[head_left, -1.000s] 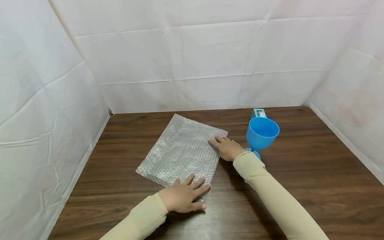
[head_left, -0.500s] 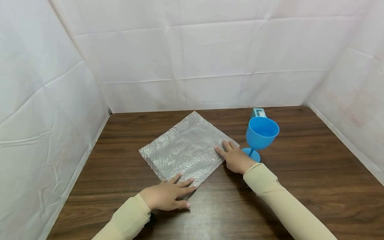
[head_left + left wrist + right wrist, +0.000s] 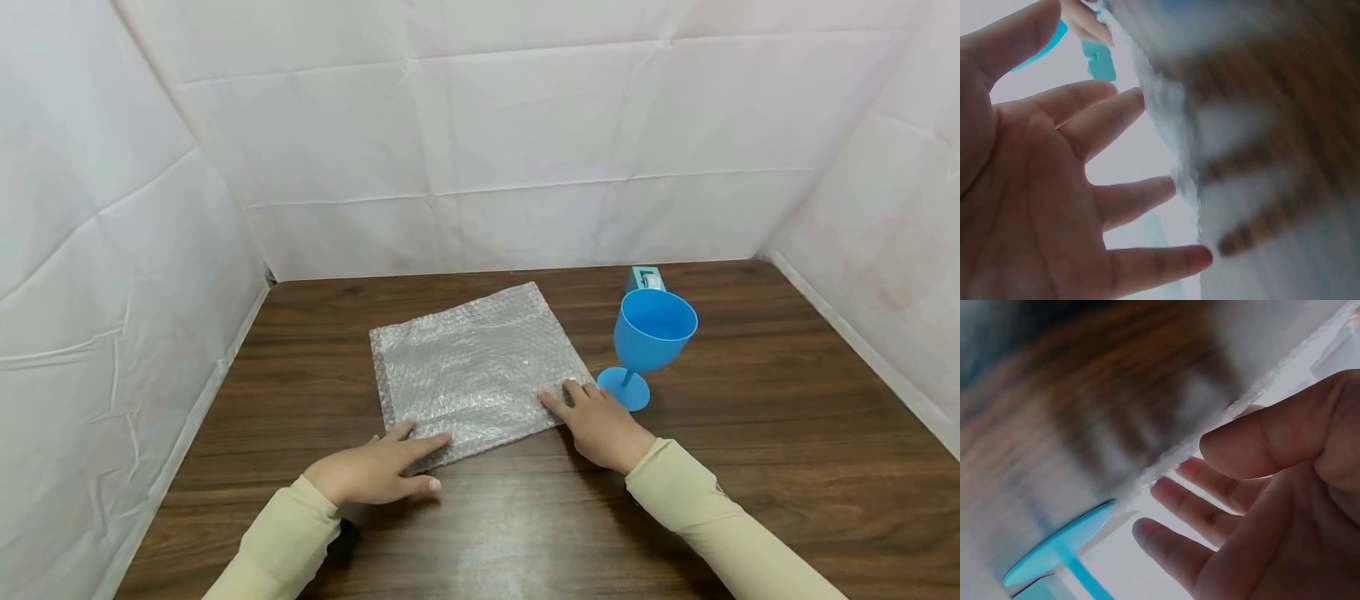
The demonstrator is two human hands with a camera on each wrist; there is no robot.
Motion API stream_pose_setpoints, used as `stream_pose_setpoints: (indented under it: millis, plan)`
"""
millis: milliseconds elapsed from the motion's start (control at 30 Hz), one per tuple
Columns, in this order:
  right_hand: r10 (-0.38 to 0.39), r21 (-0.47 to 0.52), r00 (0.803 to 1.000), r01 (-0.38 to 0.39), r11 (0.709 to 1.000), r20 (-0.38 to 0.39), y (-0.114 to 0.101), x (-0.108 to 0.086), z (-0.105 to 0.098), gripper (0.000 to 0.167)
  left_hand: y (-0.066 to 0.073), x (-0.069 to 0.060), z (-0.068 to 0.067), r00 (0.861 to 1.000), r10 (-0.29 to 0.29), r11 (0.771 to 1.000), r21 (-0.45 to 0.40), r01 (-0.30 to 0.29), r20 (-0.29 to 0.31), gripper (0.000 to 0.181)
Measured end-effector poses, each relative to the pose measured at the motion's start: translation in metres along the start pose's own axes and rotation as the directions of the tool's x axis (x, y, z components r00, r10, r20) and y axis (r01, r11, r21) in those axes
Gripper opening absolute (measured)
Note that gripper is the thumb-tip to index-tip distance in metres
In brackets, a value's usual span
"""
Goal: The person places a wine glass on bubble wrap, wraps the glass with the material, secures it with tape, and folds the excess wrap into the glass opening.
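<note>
In the head view, one bubble-wrap sheet (image 3: pixel 472 358) lies on one bench (image 3: pixel 765 433), one left hand (image 3: pixel 371 471) spread on its near-left corner, one right hand (image 3: pixel 606 429) spread at its near-right, beside one blue goblet (image 3: pixel 651 337) and, behind that, one teal item (image 3: pixel 645 277). The left wrist view shows four fingers and one thumb apart; the right wrist view, one thumb and parted fingers.

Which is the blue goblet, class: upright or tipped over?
Upright: the blue goblet stands on its round foot on the table, with its bowl opening upward.
</note>
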State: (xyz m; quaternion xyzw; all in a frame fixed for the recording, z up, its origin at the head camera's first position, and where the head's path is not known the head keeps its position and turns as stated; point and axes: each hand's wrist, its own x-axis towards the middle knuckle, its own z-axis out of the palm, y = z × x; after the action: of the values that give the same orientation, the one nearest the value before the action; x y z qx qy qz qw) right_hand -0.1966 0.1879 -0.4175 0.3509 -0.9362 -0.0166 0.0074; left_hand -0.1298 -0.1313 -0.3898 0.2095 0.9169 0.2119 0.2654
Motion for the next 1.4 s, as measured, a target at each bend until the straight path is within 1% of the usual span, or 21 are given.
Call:
stream_pose_setpoints:
  millis: [100, 200, 267, 433, 633, 767, 867, 933, 1167, 1267, 1400]
  plan:
    - [-0.023, -0.008, 0.999, 0.023, 1.000, -0.025, -0.005, -0.005, 0.002, 0.052, -0.004, 0.000, -0.001, 0.999, -0.030, 1.000, 0.003, 0.030, -0.027, 0.064]
    - [-0.027, 0.004, 0.999, 0.027, 1.000, -0.031, -0.010, -0.010, 0.003, 0.053, -0.007, 0.001, -0.001, 0.998, -0.034, 0.999, 0.011, 0.035, -0.045, 0.063]
    - [-0.029, 0.009, 0.999, 0.030, 1.000, -0.033, -0.014, -0.013, 0.003, 0.054, -0.009, 0.001, -0.001, 0.998, -0.045, 0.999, 0.002, 0.045, -0.052, 0.062]
    - [-0.024, 0.016, 1.000, 0.024, 1.000, -0.002, -0.023, -0.020, 0.002, 0.055, -0.010, -0.003, -0.001, 0.997, -0.064, 0.998, -0.013, 0.063, -0.054, 0.063]
    - [-0.004, 0.028, 0.999, 0.002, 1.000, 0.052, -0.034, -0.025, 0.000, 0.056, -0.010, -0.008, 0.000, 0.997, -0.064, 0.998, -0.021, 0.063, -0.049, 0.061]
    - [0.011, 0.088, 0.996, -0.019, 0.996, 0.093, -0.042, -0.026, -0.001, 0.058, -0.013, -0.013, 0.001, 0.995, -0.079, 0.997, -0.019, 0.078, -0.054, 0.060]
    - [0.011, 0.134, 0.994, -0.026, 0.991, 0.109, -0.046, -0.026, -0.002, 0.058, -0.014, -0.018, 0.002, 0.994, -0.090, 0.996, -0.019, 0.089, -0.060, 0.061]
    - [0.011, 0.140, 0.995, -0.026, 0.990, 0.103, -0.047, -0.026, -0.002, 0.057, -0.014, -0.021, 0.002, 0.994, -0.091, 0.996, -0.022, 0.090, -0.064, 0.061]
    - [-0.026, 0.111, 0.997, 0.019, 0.994, 0.068, -0.048, -0.023, -0.003, 0.058, -0.014, -0.026, 0.003, 0.992, -0.094, 0.995, -0.029, 0.092, -0.079, 0.062]
    - [-0.026, 0.113, 0.996, 0.017, 0.993, 0.081, -0.047, -0.023, -0.005, 0.060, -0.014, -0.025, 0.004, 0.992, -0.078, 0.997, -0.010, 0.078, -0.104, 0.061]
    - [-0.017, 0.154, 0.993, -0.001, 0.988, 0.113, -0.043, -0.025, -0.009, 0.064, -0.011, -0.020, 0.003, 0.987, -0.067, 0.997, 0.031, 0.072, -0.144, 0.059]
